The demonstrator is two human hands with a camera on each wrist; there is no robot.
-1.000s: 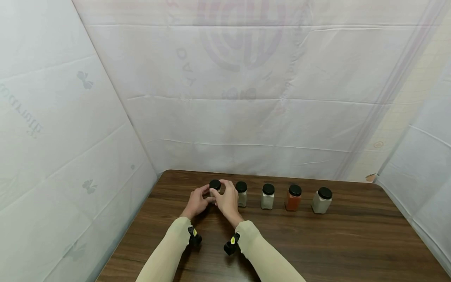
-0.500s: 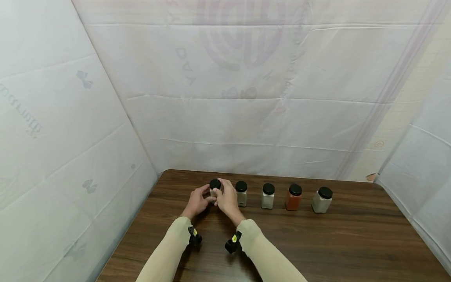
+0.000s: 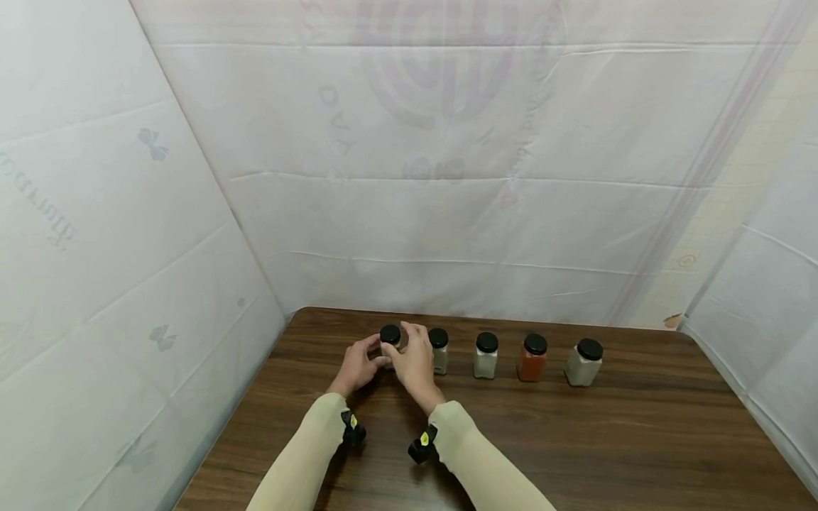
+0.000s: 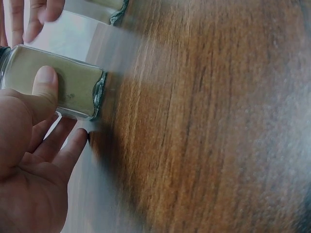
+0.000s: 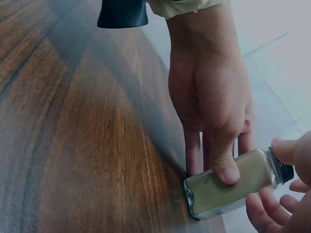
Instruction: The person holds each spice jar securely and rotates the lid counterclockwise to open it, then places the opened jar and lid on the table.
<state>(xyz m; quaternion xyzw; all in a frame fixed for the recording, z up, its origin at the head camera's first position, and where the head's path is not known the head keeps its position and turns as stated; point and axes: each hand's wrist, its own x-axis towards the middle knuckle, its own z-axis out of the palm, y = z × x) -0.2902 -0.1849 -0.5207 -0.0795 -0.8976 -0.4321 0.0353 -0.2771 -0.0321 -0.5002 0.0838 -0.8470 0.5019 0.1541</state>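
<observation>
A square glass spice jar with greenish-tan powder and a black lid stands on the table at the left end of a row. My left hand grips its body, thumb across the near face and fingers behind. My right hand is spread around the lid; its thumb lies at the lid and neck. In the right wrist view its other fingers stand loosely bent beside the jar. In the left wrist view they look apart from the glass.
To the right stand several similar black-lidded jars: a greenish one close to my right hand, a pale one, a red-orange one and a greyish one. The brown wooden table meets white sheet walls at back and left.
My right thumb and fingers have shifted around the lid, and the fingertips now stand a little farther from it. My left hand and the jar have stayed in place.
</observation>
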